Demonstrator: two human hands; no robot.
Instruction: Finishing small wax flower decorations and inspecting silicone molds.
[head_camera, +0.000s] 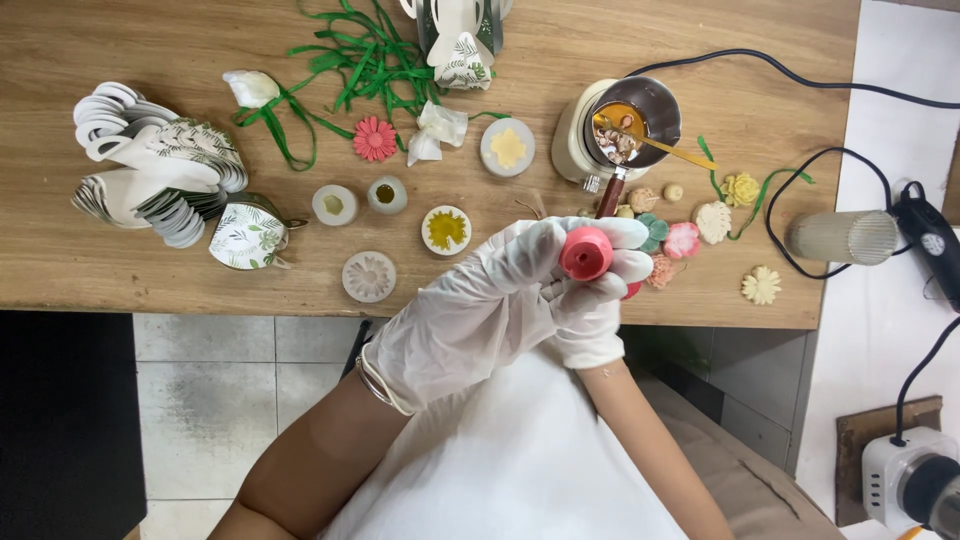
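Both my hands wear thin white gloves and meet over the near edge of the wooden table (150, 270). My left hand (480, 305) wraps its fingers around a small round pink mould (586, 253). My right hand (592, 325) lies under and behind the left one, mostly hidden, and pinches the same pink mould from below. Just beyond the hands lie several small wax flowers (683, 240) in pink, teal and cream.
A metal melting pot (640, 125) with amber wax and a gold spoon sits on a white warmer. Round silicone moulds (369, 276), a pink daisy (375, 139), green raffia (360, 55), stacked leaf-print boxes (160, 165), black cables and a grey cylinder (845, 236) are around.
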